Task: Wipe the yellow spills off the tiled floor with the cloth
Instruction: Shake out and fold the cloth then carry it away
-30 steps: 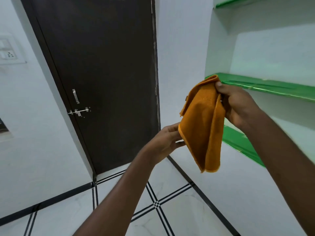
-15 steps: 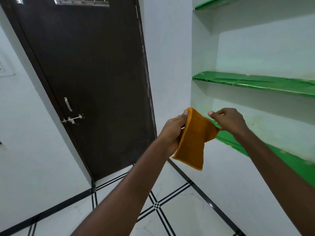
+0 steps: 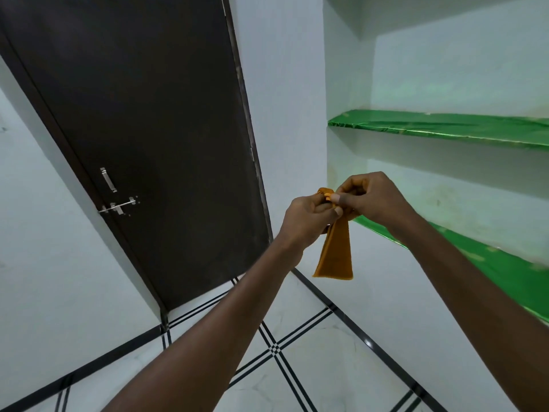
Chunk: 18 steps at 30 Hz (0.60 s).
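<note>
Both hands meet in mid-air at chest height, knuckles almost touching. Her or his left hand (image 3: 309,217) has its fingers curled round the top of the cloth (image 3: 335,251), thumb pressed against the folded edge; the right hand (image 3: 372,197) pinches that same top edge from the other side, fingers bent tight over it. So each hand is clamped on the cloth, and the two are drawn together.

Behind them stands the door (image 3: 142,129), dark brown and closed, taking up most of the far left. To the right, a recess in the white wall (image 3: 285,84) holds green shelves: the upper shelf (image 3: 445,127) runs far right, the lower shelf (image 3: 490,263) comes nearer along the right side. Down below lies the floor (image 3: 320,352), white tile crossed by black lines, with a black skirting strip along the wall.

The cloth itself is orange-brown, folded narrow, hanging straight down from the hands, its lower end free in the air well above the floor. On the door, a silver handle (image 3: 108,179) sits above a bolt (image 3: 118,206).
</note>
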Each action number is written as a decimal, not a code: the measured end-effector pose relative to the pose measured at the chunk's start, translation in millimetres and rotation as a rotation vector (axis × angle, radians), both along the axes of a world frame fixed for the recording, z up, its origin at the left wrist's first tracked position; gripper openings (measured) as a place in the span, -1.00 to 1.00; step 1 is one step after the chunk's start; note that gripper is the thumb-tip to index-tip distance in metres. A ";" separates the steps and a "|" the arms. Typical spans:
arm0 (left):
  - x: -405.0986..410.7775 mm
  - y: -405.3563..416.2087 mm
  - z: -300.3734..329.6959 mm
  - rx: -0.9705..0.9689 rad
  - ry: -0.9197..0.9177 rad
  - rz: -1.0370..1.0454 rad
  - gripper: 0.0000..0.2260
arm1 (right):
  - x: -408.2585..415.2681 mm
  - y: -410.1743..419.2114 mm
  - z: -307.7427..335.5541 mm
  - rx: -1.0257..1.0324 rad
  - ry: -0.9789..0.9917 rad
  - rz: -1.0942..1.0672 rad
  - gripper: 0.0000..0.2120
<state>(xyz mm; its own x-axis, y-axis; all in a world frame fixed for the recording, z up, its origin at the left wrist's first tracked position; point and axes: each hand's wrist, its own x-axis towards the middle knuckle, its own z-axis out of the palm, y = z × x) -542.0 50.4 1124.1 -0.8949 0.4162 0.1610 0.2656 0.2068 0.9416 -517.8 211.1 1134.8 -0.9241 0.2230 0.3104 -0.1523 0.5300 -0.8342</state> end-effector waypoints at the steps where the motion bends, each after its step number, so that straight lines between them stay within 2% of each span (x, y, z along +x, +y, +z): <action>1: -2.0 -1.6 -0.3 0.005 0.006 0.020 -0.70 | -1.9 -0.2 0.8 -0.042 -0.021 0.020 -0.80; 13: -22.6 -15.3 9.7 -0.042 0.118 0.179 -0.73 | -14.6 -14.7 11.3 -0.175 -0.047 0.023 -0.87; 18: -28.8 -19.0 20.6 -0.063 0.245 0.254 -0.74 | -16.5 -21.1 20.8 -0.246 -0.045 0.052 -0.87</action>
<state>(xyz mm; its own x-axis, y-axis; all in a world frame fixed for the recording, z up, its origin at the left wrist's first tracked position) -570.7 31.4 1144.7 -0.9091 0.2016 0.3647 0.4146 0.3505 0.8398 -534.3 190.0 1155.7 -0.9481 0.2383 0.2107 -0.1337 0.3025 -0.9437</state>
